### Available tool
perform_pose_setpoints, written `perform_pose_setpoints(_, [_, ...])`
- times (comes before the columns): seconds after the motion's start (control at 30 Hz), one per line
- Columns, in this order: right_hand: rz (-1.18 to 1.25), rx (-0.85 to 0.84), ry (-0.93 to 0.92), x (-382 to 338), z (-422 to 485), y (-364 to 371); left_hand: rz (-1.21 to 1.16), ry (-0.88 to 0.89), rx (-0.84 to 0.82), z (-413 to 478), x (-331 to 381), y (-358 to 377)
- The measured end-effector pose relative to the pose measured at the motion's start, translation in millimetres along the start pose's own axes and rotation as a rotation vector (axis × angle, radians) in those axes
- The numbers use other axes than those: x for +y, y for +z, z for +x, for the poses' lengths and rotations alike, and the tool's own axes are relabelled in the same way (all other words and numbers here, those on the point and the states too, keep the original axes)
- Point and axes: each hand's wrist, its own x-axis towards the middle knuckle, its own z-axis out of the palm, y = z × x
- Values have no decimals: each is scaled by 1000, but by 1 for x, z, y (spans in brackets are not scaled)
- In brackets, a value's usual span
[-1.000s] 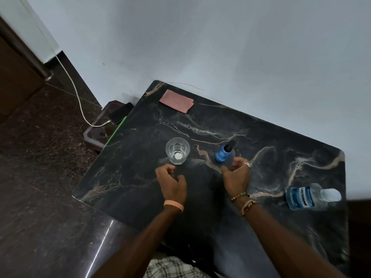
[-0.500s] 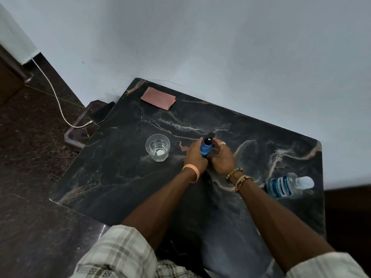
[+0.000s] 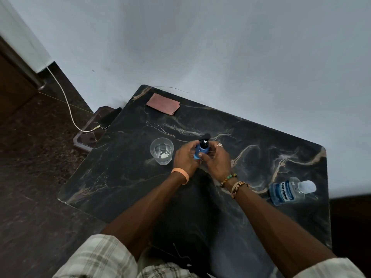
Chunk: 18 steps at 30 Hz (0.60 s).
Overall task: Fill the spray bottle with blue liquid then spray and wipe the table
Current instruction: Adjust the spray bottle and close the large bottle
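Left hand (image 3: 184,160) and right hand (image 3: 218,162) curl their fingers (image 3: 188,149) round the upright spray bottle (image 3: 201,151) between them; the Listerine bottle (image 3: 285,191) lies sideways on the counter (image 3: 124,167), nearer the right.

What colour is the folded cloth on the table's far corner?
The cloth is dusty pink; the head view shows it.

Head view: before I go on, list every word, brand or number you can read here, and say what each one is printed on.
"LISTERINE": on the blue label of the mouthwash bottle, far right.
Smaller print beneath it on the same label: too small to read.
Lettering on the woven bracelet at the right wrist: blurred, unreadable.
Spray bottle and glass: no text visible.
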Motion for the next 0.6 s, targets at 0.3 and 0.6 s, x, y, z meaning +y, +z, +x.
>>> perform_pose_setpoints(0.3, [113,32,-23,-34,-3,-10,36,127,115,6,18,-9])
perform_pose_setpoints(0.6, [105,92,-167,-46,-10,-33,-210,103,-8,1,44,-10])
